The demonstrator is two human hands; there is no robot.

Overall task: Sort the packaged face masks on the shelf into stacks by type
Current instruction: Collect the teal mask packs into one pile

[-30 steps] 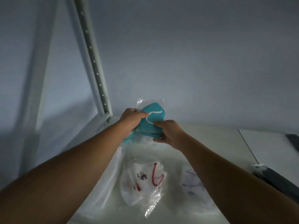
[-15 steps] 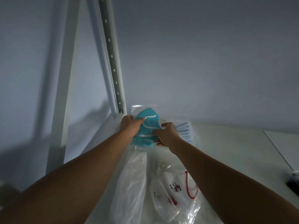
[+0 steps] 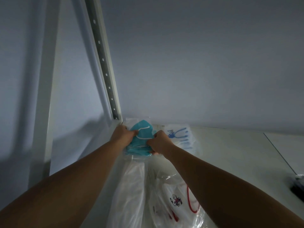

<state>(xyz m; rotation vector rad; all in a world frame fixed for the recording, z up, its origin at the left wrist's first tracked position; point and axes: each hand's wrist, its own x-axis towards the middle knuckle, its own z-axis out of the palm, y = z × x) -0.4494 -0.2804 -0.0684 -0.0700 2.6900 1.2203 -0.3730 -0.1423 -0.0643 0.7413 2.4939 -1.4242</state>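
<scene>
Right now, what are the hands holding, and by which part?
Both hold the teal mask packets: left hand on the left edge, right hand on the right edge.

Teal masks [image 3: 141,142] in clear packaging, stacked between both grips; blue-printed pack [image 3: 180,134] just right of them; red-strapped white pack [image 3: 177,200] nearer the viewer.

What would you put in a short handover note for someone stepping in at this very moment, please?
Left hand and right hand: both grip the teal mask packs, a small stack at the shelf's back left corner by the upright post.
Blue-printed mask pack: lying just right of the teal ones.
Red-strapped white mask pack and plain white packs: loose in front, unsorted.
Done: teal gathered. Left: stack the others by type.
</scene>
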